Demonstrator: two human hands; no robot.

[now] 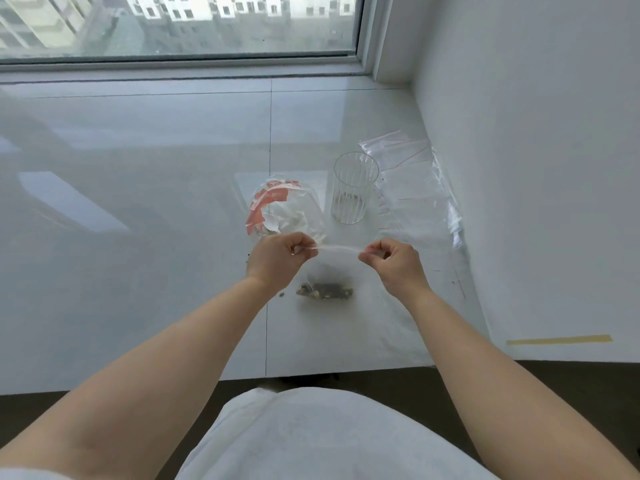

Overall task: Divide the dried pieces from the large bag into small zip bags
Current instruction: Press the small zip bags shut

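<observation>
Glass (355, 187) and large bag (284, 209) block the far side.

A flat high up: a wide tiled window sill (138, 161) under a window (180, 26) facing apartment blocks (242, 6).

Left hand (277, 259): pinching with curled fingers, forearm reaching forward.
Right hand (394, 259): pinching likewise, level with the left, a little apart.

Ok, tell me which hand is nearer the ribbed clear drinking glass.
Right. The right hand sits just below the ribbed clear drinking glass; the left hand is farther, down to its left.
</observation>
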